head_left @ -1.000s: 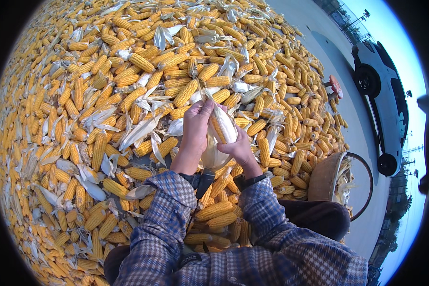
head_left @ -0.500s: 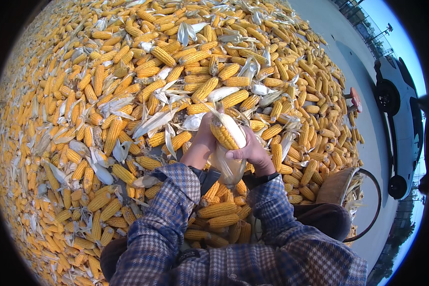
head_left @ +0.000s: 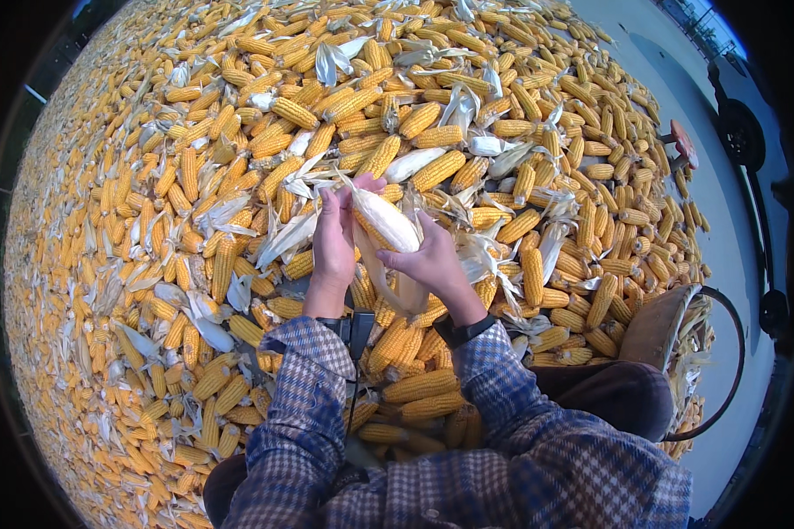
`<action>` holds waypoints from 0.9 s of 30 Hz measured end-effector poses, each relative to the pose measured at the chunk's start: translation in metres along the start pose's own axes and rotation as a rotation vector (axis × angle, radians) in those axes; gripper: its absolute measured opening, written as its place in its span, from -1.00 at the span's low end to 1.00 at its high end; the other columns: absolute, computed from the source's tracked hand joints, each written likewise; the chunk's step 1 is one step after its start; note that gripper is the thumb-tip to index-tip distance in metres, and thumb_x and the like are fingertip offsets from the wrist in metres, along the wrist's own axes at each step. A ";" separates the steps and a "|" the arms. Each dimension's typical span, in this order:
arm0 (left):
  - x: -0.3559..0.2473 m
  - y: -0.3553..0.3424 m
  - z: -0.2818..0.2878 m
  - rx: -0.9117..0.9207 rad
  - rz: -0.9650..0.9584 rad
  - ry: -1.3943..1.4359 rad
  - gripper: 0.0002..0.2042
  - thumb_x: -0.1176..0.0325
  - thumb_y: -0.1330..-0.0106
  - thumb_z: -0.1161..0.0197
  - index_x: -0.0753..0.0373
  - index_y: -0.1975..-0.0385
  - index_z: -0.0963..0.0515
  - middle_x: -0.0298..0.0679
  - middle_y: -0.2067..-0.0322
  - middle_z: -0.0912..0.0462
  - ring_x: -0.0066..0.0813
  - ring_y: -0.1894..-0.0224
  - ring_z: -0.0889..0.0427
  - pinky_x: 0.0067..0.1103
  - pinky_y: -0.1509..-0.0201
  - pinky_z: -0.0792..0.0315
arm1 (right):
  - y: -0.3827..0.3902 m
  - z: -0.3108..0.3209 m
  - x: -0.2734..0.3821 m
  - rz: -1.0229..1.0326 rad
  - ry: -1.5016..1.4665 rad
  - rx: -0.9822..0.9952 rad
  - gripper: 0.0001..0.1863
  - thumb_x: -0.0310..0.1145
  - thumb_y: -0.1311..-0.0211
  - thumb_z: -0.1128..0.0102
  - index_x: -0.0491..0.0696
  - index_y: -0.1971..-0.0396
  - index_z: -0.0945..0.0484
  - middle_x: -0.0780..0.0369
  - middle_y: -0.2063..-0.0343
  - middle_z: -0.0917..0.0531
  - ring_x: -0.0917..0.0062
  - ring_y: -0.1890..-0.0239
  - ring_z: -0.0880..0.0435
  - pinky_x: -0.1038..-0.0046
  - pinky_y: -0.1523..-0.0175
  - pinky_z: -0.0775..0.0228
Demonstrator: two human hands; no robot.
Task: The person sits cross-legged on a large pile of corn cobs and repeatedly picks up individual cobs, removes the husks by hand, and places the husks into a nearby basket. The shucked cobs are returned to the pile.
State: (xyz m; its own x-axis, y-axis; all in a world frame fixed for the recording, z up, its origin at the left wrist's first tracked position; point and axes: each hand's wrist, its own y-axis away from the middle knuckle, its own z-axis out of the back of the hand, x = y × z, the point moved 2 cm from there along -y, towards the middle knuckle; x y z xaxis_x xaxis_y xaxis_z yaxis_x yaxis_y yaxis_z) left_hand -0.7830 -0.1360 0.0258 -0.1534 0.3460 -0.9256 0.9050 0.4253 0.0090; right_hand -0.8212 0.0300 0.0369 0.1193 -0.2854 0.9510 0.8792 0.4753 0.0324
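Note:
An ear of corn (head_left: pixel 386 220) is held at the middle of the view, a pale husk covering most of its upper face and yellow kernels showing along one side. My left hand (head_left: pixel 335 242) has its fingers closed at the upper-left end of the ear, with the thumb upright beside it. My right hand (head_left: pixel 428 264) grips the lower-right end, thumb across the front. Loose husk leaves (head_left: pixel 406 291) hang below the ear between my hands. Many yellow cobs, some with husks, lie all around them.
The corn pile (head_left: pixel 220 264) fills most of the view. A basket (head_left: pixel 644 331) with a curved handle and husks stands by my right knee. At the right are pale concrete (head_left: pixel 644 62), a red object (head_left: pixel 684 141) at the pile's edge, and a parked car (head_left: pixel 737 97).
My hands and the ear have moved up and left from half a second ago. The ear has turned, showing more pale husk and fewer kernels. The whole view has shifted slightly.

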 end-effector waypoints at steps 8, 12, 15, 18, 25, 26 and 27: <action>-0.027 0.043 -0.072 0.260 -0.229 -0.660 -0.80 0.34 -0.47 -0.21 0.36 0.29 -0.65 -0.18 0.24 -0.78 -0.21 0.11 -0.73 -0.43 -0.05 -0.55 | -0.002 0.000 -0.029 -0.029 0.013 -0.181 -0.35 -0.09 0.07 -0.64 -0.22 0.11 -0.53 0.09 0.37 -0.74 0.38 0.35 -0.73 0.35 0.18 -0.56; -0.019 0.062 -0.095 0.528 -0.207 -0.432 -0.71 0.21 -0.50 -0.24 0.37 0.28 -0.67 -0.22 0.30 -0.74 -0.39 0.16 -0.70 -0.45 -0.03 -0.52 | -0.010 0.015 -0.045 -0.058 -0.721 -0.202 -0.42 -0.13 -0.07 -0.61 -0.17 0.07 -0.53 0.23 0.24 -0.72 0.56 0.24 -0.66 0.43 0.14 -0.54; -0.016 0.043 -0.073 0.154 -0.120 -0.186 -0.65 0.16 -0.47 -0.29 0.39 0.07 -0.56 -0.24 0.24 -0.67 -0.53 0.17 -0.63 -0.52 -0.02 -0.52 | -0.009 0.016 -0.039 -0.092 -0.536 -0.128 -0.35 -0.22 -0.13 -0.57 -0.18 -0.12 -0.46 0.19 0.05 -0.68 0.49 0.10 -0.69 0.44 0.01 -0.55; -0.008 0.027 -0.052 -0.069 -0.008 -0.163 -0.52 0.18 -0.37 -0.41 0.39 -0.08 -0.44 -0.21 0.12 -0.60 -0.53 0.13 -0.61 -0.58 -0.02 -0.51 | 0.000 0.010 -0.017 0.104 0.008 -0.027 -0.25 -0.22 -0.11 -0.56 -0.19 -0.25 -0.40 0.14 -0.07 -0.65 0.43 0.02 -0.70 0.40 -0.08 -0.54; -0.004 0.022 -0.020 -0.109 0.010 0.146 -0.59 0.47 -0.18 -0.39 0.30 -0.03 -0.48 -0.23 0.13 -0.61 -0.47 0.11 -0.65 -0.50 -0.01 -0.57 | 0.016 -0.008 0.015 -0.125 -0.935 0.238 -0.13 0.24 -0.33 -0.16 -0.19 -0.34 -0.30 0.12 -0.32 -0.43 0.36 -0.37 -0.37 0.26 -0.46 -0.08; -0.006 0.023 -0.018 -0.038 -0.005 0.159 -0.63 0.48 -0.17 -0.39 0.30 0.01 -0.50 -0.23 0.14 -0.61 -0.48 0.13 -0.65 -0.51 0.01 -0.57 | 0.016 -0.010 0.014 -0.235 -1.029 0.248 -0.15 0.25 -0.36 -0.12 -0.18 -0.35 -0.30 0.12 -0.31 -0.43 0.37 -0.36 -0.38 0.26 -0.45 -0.10; -0.006 0.024 -0.017 0.010 0.010 0.160 -0.66 0.49 -0.16 -0.38 0.30 0.06 -0.52 -0.23 0.14 -0.61 -0.49 0.14 -0.65 -0.53 0.03 -0.57 | 0.014 -0.012 0.010 -0.384 -1.112 0.217 -0.16 0.26 -0.40 -0.07 -0.18 -0.35 -0.29 0.12 -0.31 -0.44 0.39 -0.34 -0.40 0.27 -0.43 -0.13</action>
State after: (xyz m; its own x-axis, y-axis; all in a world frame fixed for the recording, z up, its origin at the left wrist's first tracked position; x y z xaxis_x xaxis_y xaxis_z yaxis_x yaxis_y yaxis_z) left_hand -0.7669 -0.1137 0.0377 -0.2049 0.4795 -0.8533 0.9108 0.4127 0.0132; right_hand -0.8025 0.0239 0.0430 -0.6925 0.3858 0.6095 0.6611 0.6777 0.3221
